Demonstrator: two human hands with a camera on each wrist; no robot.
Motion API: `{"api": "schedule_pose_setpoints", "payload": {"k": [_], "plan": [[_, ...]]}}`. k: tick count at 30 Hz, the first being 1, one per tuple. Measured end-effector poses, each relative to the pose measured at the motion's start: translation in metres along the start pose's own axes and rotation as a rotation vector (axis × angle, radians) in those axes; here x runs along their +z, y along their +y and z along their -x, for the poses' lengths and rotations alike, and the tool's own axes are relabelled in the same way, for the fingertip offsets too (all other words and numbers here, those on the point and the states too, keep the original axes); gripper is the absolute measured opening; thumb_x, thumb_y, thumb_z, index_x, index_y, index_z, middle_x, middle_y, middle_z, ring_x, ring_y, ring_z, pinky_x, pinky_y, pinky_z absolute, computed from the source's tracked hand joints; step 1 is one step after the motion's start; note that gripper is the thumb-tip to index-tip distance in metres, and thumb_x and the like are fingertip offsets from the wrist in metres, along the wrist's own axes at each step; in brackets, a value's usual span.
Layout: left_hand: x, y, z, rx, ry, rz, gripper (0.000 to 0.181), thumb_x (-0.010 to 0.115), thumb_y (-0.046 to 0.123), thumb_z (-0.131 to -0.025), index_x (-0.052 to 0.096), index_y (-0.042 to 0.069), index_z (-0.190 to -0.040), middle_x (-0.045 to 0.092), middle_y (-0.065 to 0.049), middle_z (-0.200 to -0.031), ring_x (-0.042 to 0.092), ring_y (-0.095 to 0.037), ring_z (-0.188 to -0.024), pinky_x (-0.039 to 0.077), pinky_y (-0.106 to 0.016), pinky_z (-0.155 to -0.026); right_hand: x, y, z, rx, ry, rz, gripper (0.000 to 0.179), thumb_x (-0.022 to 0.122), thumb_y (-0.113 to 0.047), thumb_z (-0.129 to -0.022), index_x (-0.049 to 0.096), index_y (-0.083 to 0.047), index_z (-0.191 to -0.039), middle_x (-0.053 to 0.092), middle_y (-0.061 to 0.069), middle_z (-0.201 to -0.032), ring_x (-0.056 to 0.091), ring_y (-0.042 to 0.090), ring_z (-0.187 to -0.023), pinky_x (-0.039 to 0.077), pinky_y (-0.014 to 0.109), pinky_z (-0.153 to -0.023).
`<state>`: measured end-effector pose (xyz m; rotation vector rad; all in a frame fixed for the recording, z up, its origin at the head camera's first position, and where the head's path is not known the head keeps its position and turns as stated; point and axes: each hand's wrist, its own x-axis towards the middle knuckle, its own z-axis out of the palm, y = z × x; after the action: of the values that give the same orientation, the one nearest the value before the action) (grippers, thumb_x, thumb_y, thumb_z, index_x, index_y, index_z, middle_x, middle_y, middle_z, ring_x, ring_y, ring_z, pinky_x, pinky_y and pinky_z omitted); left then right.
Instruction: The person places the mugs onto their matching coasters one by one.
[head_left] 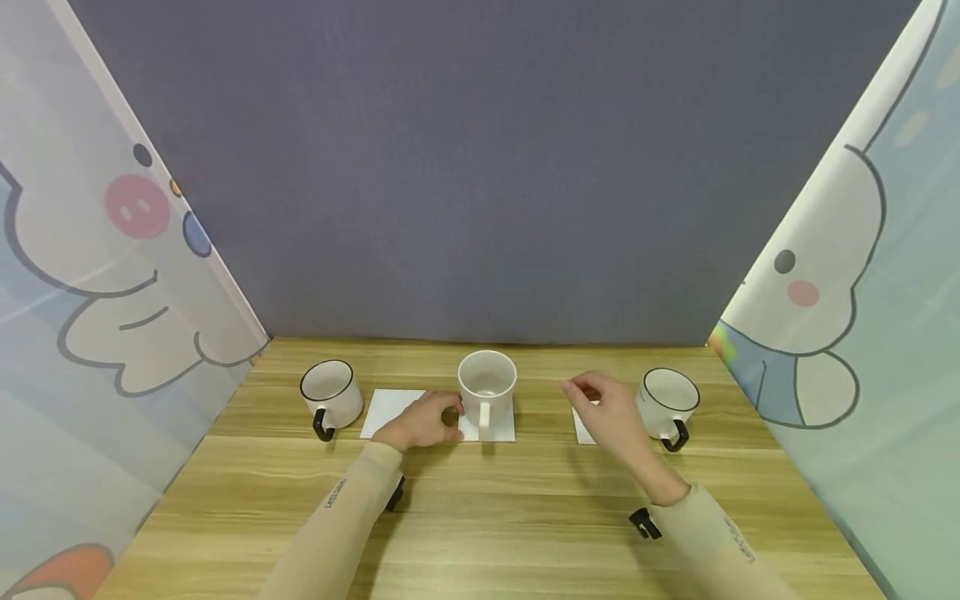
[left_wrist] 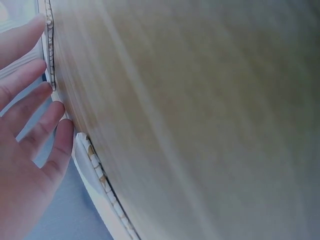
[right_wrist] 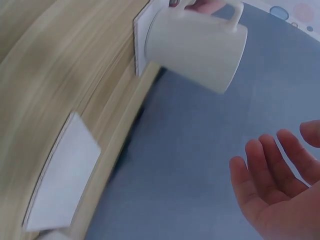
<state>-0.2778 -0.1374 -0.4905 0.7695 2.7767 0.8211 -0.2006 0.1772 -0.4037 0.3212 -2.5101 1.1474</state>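
A plain white mug (head_left: 487, 387) stands on a square white coaster (head_left: 507, 430) in the middle, its handle towards me. My left hand (head_left: 426, 421) is low beside it, thumb and fingertips at the coaster's left edge. In the left wrist view the left hand's fingers (left_wrist: 60, 145) are loosely spread. My right hand (head_left: 609, 414) hovers above the right white coaster (head_left: 585, 431), partly hiding it; in the right wrist view its relaxed fingers (right_wrist: 272, 170) hold nothing. Another white coaster (head_left: 386, 408) lies under my left hand's view, partly covered.
A white mug with black rim and black handle (head_left: 333, 400) stands at the far left of the wooden table (head_left: 510, 533); a similar mug (head_left: 667, 404) is just right of my right hand. A grey panel (head_left: 487, 183) rises behind the table, with cartoon-printed curtains (head_left: 817, 275) at both sides.
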Motion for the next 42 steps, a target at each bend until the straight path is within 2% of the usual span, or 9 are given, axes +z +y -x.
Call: {"api": "schedule_pose_setpoints", "payload": {"k": [7, 10, 15, 19, 23, 28, 33, 37, 42], "plan": [[-0.001, 0.001, 0.0, 0.004, 0.005, 0.006, 0.033, 0.087, 0.022, -0.08, 0.066, 0.014, -0.105, 0.066, -0.003, -0.13, 0.052, -0.034, -0.125, 0.038, -0.055, -0.11, -0.02, 0.012, 0.001, -0.066, 0.073, 0.052, 0.017, 0.068, -0.017, -0.099, 0.076, -0.002, -0.096, 0.073, 0.007, -0.09, 0.069, 0.024, -0.081, 0.056, 0.042, -0.074], [-0.001, 0.001, 0.001, -0.005, 0.007, 0.009, 0.033, 0.087, 0.022, -0.08, 0.067, 0.014, -0.105, 0.066, -0.002, -0.129, 0.052, -0.034, -0.124, 0.042, -0.055, -0.104, -0.028, 0.016, 0.001, -0.08, 0.113, 0.075, 0.015, 0.068, -0.016, -0.098, 0.076, -0.003, -0.095, 0.073, 0.007, -0.089, 0.069, 0.024, -0.08, 0.056, 0.038, -0.073], [-0.001, 0.002, 0.001, -0.007, 0.001, 0.01, 0.033, 0.087, 0.023, -0.08, 0.067, 0.014, -0.105, 0.066, -0.002, -0.129, 0.051, -0.034, -0.126, 0.041, -0.054, -0.106, -0.039, 0.025, 0.003, -0.098, 0.179, 0.109, 0.011, 0.07, -0.012, -0.095, 0.076, -0.003, -0.092, 0.072, 0.007, -0.088, 0.067, 0.026, -0.077, 0.053, 0.027, -0.07], [-0.001, 0.002, 0.002, -0.014, 0.0, 0.014, 0.033, 0.087, 0.023, -0.081, 0.067, 0.014, -0.105, 0.066, -0.003, -0.13, 0.051, -0.035, -0.127, 0.041, -0.055, -0.106, -0.047, 0.034, 0.003, -0.102, 0.222, 0.147, 0.012, 0.07, -0.011, -0.094, 0.075, 0.0, -0.091, 0.072, 0.01, -0.085, 0.068, 0.028, -0.075, 0.052, 0.029, -0.069], [-0.001, 0.001, 0.002, -0.006, 0.002, 0.009, 0.033, 0.087, 0.023, -0.081, 0.067, 0.014, -0.105, 0.066, -0.002, -0.129, 0.052, -0.034, -0.125, 0.042, -0.054, -0.105, -0.058, 0.041, 0.003, -0.063, 0.243, 0.188, 0.017, 0.068, -0.014, -0.096, 0.074, 0.002, -0.093, 0.073, 0.014, -0.088, 0.067, 0.031, -0.077, 0.051, 0.036, -0.071], [-0.001, 0.0, 0.001, 0.017, 0.008, 0.008, 0.033, 0.087, 0.022, -0.08, 0.067, 0.013, -0.105, 0.067, -0.001, -0.125, 0.054, -0.034, -0.122, 0.042, -0.054, -0.104, -0.072, 0.053, 0.007, 0.02, 0.25, 0.21, 0.022, 0.066, -0.018, -0.098, 0.074, 0.003, -0.098, 0.072, 0.017, -0.09, 0.066, 0.031, -0.079, 0.047, 0.023, -0.069], [-0.001, 0.001, 0.002, 0.01, 0.009, 0.012, 0.033, 0.087, 0.022, -0.081, 0.067, 0.013, -0.105, 0.067, 0.0, -0.126, 0.053, -0.034, -0.123, 0.043, -0.054, -0.104, -0.084, 0.064, 0.011, 0.073, 0.276, 0.218, 0.024, 0.066, -0.02, -0.098, 0.074, 0.002, -0.093, 0.071, 0.015, -0.082, 0.062, 0.017, -0.07, 0.043, 0.015, -0.061], [-0.001, 0.003, 0.002, -0.001, 0.008, 0.01, 0.032, 0.087, 0.022, -0.081, 0.067, 0.014, -0.105, 0.067, -0.001, -0.127, 0.053, -0.034, -0.124, 0.042, -0.054, -0.105, -0.09, 0.072, 0.014, 0.103, 0.296, 0.231, 0.027, 0.065, -0.021, -0.098, 0.074, 0.002, -0.089, 0.071, 0.013, -0.077, 0.059, 0.011, -0.066, 0.042, 0.017, -0.06], [-0.002, 0.004, 0.002, -0.012, 0.004, 0.013, 0.032, 0.087, 0.021, -0.081, 0.066, 0.014, -0.104, 0.065, -0.003, -0.131, 0.051, -0.034, -0.129, 0.04, -0.053, -0.108, -0.097, 0.082, 0.02, 0.188, 0.269, 0.261, 0.035, 0.061, -0.03, -0.101, 0.074, 0.001, -0.092, 0.071, 0.013, -0.079, 0.061, 0.019, -0.07, 0.042, 0.026, -0.061]]}}
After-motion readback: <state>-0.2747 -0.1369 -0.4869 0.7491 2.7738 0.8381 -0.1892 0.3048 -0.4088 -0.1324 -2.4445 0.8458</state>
